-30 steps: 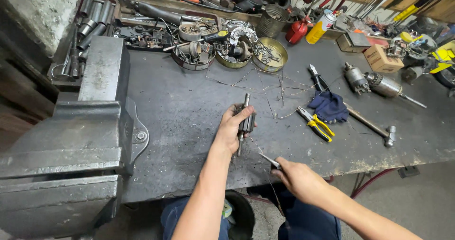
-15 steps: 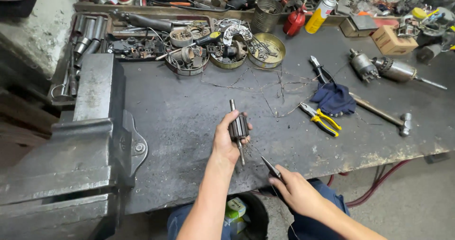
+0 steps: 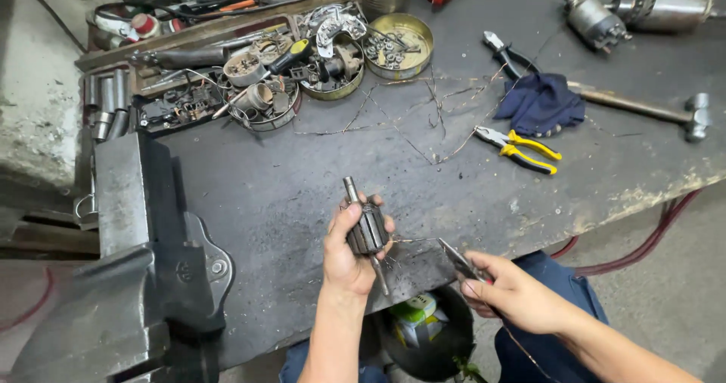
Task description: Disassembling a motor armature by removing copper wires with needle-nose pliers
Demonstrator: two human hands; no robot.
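Your left hand (image 3: 349,253) grips the dark ribbed steel motor armature (image 3: 367,230) above the desk's (image 3: 302,194) near edge. Your right hand (image 3: 508,292) clenches a thin metal blade tool (image 3: 457,260). Copper wire strands (image 3: 423,111) lie already stripped mid-desk; some winding seems left.

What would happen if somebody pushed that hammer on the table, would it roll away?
Probably not. The hammer lies flat on the workbench, and its crosswise metal head would likely stop it rolling. It looks stiff, and likely heavy at the head end, so a push might swing it around.
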